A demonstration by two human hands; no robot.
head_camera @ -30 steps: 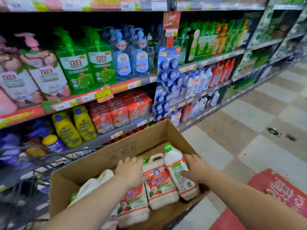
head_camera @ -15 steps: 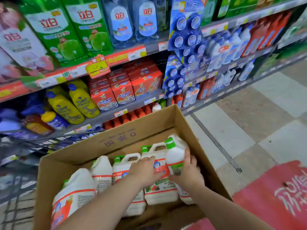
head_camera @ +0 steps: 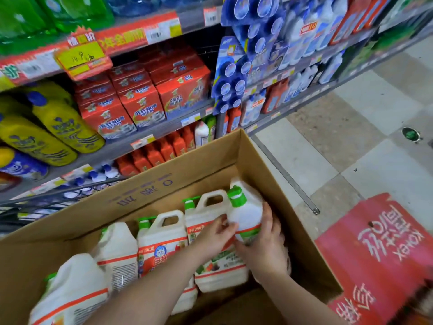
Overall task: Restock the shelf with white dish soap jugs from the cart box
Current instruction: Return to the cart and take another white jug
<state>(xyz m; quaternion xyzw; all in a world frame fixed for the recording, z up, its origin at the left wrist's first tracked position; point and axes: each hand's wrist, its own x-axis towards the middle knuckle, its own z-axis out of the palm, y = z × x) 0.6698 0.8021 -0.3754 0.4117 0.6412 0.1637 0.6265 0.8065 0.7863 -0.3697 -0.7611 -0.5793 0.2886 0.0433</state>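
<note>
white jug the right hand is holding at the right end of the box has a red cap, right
No. Its cap is green, not red, as the head view shows. The rest holds: the right hand is holding the white jug at the right end of the box.

A supermarket aisle is showing: shelves (head_camera: 112,151) are carrying rows of red boxes (head_camera: 143,106) and yellow bottles (head_camera: 61,123), price tags (head_camera: 154,34) and a promo sign (head_camera: 80,58) lining their edges.
</note>
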